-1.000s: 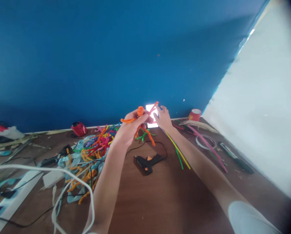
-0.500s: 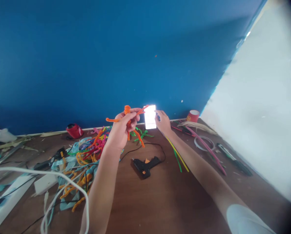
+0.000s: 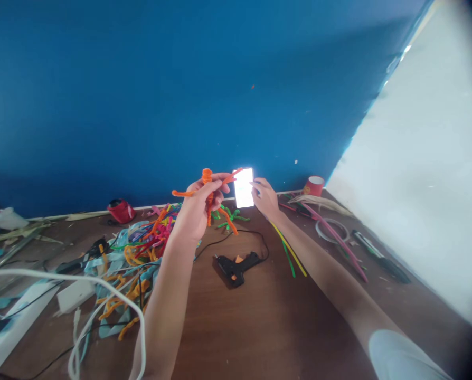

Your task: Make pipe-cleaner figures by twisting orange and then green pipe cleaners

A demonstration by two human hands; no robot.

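My left hand (image 3: 198, 206) is closed around a stick figure of twisted orange pipe cleaners (image 3: 207, 176). The figure stands upright, its arms out to either side and its legs hanging below my fingers. Its middle is partly hidden by my thumb and fingers. Just right of it, a phone (image 3: 244, 195) leans upright against the wall, its screen bright white and unreadable. One finger of my right hand (image 3: 265, 197) is stretched to the screen's right side; the hand holds nothing. Whether that fingertip touches the glass I cannot tell.
A black glue gun (image 3: 236, 269) lies on the brown table (image 3: 236, 327), its cord curving behind. Tangled coloured pipe cleaners (image 3: 157, 237) and a white cable (image 3: 101, 282) fill the left. Rightward are a red cup (image 3: 314, 187), a tape roll (image 3: 333, 231) and a pen (image 3: 370, 245).
The view has shifted very slightly. My right finger reaches a touch further left over the phone screen. My left hand keeps its hold on the orange figure.
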